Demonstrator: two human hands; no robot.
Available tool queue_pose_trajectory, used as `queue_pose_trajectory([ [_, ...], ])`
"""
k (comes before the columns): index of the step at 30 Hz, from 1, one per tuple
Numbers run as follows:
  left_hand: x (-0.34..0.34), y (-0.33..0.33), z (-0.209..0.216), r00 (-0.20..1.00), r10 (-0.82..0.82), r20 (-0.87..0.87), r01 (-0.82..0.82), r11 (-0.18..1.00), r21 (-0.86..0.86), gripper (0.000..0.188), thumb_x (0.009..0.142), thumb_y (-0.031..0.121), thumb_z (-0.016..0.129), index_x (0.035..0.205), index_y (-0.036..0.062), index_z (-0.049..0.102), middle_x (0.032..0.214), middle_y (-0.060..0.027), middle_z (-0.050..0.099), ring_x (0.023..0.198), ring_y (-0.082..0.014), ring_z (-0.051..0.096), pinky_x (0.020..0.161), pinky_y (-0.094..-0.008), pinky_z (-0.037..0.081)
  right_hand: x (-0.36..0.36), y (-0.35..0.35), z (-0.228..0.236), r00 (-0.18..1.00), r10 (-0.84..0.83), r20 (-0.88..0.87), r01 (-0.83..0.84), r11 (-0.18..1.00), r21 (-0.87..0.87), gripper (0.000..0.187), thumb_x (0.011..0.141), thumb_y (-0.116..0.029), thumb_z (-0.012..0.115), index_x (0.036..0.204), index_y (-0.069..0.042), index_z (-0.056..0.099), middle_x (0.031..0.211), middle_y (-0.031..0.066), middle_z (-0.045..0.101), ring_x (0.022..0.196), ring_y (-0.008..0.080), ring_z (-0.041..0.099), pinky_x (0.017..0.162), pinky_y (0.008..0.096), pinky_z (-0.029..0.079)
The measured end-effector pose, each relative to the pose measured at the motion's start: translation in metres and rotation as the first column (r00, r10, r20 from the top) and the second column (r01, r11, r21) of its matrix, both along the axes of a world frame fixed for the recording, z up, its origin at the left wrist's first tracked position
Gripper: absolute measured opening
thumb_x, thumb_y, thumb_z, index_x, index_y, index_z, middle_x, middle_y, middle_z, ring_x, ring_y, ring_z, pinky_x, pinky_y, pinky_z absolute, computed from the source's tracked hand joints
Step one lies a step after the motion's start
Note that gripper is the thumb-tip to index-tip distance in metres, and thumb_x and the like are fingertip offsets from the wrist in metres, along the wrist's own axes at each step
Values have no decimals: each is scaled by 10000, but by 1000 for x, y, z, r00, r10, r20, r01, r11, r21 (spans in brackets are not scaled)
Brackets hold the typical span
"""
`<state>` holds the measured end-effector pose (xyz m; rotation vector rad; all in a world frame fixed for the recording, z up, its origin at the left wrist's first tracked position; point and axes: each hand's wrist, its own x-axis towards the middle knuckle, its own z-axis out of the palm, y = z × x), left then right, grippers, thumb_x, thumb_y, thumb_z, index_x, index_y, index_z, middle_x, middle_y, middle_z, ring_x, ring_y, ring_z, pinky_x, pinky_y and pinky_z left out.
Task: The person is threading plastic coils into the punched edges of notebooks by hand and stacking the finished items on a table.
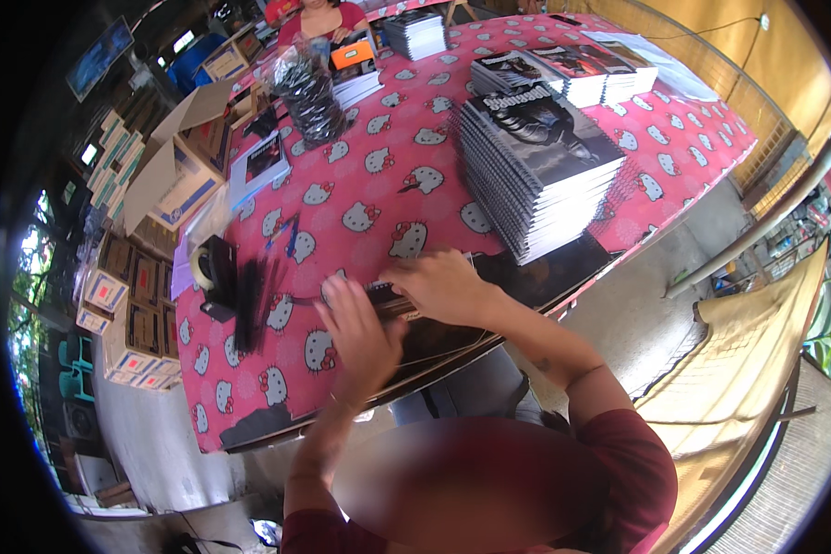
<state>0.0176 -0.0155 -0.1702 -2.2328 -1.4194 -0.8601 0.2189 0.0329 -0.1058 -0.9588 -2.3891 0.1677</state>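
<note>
My left hand [362, 331] is at the near edge of the table, its fingers stretched forward beside a dark, narrow strip [379, 294]. On the right of that strip, my right hand [445, 290] is closed, with thumb and fingers bent together at its end. What the fingertips pinch is too small and covered to name. Left of my hands lies a bundle of thin black binding coils [251, 300], next to a black tape dispenser [216, 272]. A tall stack of spiral-bound notebooks [545, 175] with dark illustrated covers rises beyond my right hand.
A pink patterned cloth [379, 198] covers the table. Farther off stand a bag of black coils [309, 97], more book stacks [572, 74] and an orange box [351, 55]. Cardboard boxes [189, 166] line the left side. Another person [328, 18] sits at the far end.
</note>
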Motion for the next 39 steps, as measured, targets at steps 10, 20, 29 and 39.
queue_pose_trajectory([
  [10, 8, 15, 32, 989, 47, -142, -63, 992, -110, 843, 969, 523, 518, 1482, -122, 343, 1557, -352, 309, 1486, -494, 249, 1153, -682, 176, 3, -12, 2, 998, -49, -28, 50, 998, 26, 460, 895, -230, 689, 1333, -147, 575, 974, 63, 728, 834, 299, 703, 767, 446, 509],
  [20, 16, 15, 36, 950, -113, -292, 54, 978, -203, 823, 938, 470, 589, 1466, -120, 365, 1542, -347, 331, 1462, -492, 290, 1149, -678, 200, 41, -5, -70, 633, -174, -755, -269, 865, -425, 305, 869, -56, 793, 1154, -20, 692, 944, 40, 744, 842, 47, 635, 740, 230, 507],
  [29, 17, 8, 29, 965, -160, -208, 110, 967, -231, 843, 950, 465, 572, 1480, -139, 319, 1544, -377, 303, 1476, -505, 263, 1141, -702, 192, 22, 2, -73, 604, -183, -776, -253, 879, -405, 203, 841, -70, 811, 1017, -17, 726, 817, 17, 734, 741, 35, 622, 674, 233, 505],
  [39, 17, 2, 10, 943, -170, -286, 115, 973, -199, 837, 995, 534, 463, 1502, -115, 313, 1560, -361, 295, 1493, -500, 232, 1177, -661, 156, 27, 5, -63, 738, -15, -675, -352, 844, -404, 254, 945, -147, 700, 1152, -1, 703, 858, 85, 730, 757, 90, 620, 714, 281, 515],
])
